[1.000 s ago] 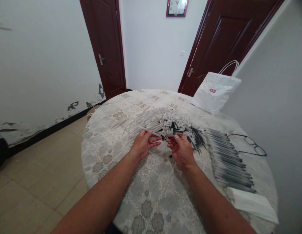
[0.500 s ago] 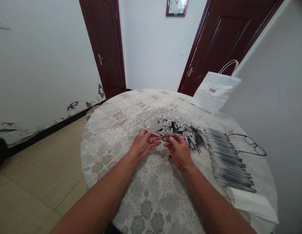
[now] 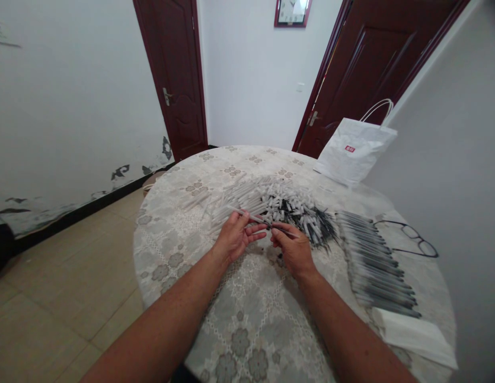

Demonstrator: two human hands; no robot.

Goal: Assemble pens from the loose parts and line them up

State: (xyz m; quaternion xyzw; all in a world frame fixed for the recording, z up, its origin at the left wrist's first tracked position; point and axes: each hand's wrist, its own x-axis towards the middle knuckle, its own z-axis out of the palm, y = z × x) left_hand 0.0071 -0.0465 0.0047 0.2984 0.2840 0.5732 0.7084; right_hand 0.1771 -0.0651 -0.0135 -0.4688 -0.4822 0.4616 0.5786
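Observation:
My left hand [image 3: 234, 239] pinches a slim white pen barrel [image 3: 253, 217] between thumb and forefinger, its other fingers loosely spread. Facing it, my right hand [image 3: 294, 249] has thumb and fingers closed on a thin dark pen refill [image 3: 286, 232]. The inner ends of the two pieces meet or nearly meet between the hands; whether they touch I cannot tell. Just beyond lies a pile of white pen barrels [image 3: 247, 194]. To its right is a heap of refills [image 3: 317, 226] with white and black ends.
Right of the heap, grey, dark-ended pens [image 3: 371, 260] lie in a row. Eyeglasses [image 3: 417, 239] rest beside them, and a folded white paper [image 3: 419, 332] lies nearer. A white paper bag [image 3: 353, 151] stands at the back right of the round, cloth-covered table [image 3: 239, 314].
My right hand has tilted the refill, so its outer end now points lower, and its fingers have curled in more. The left hand stays almost in place.

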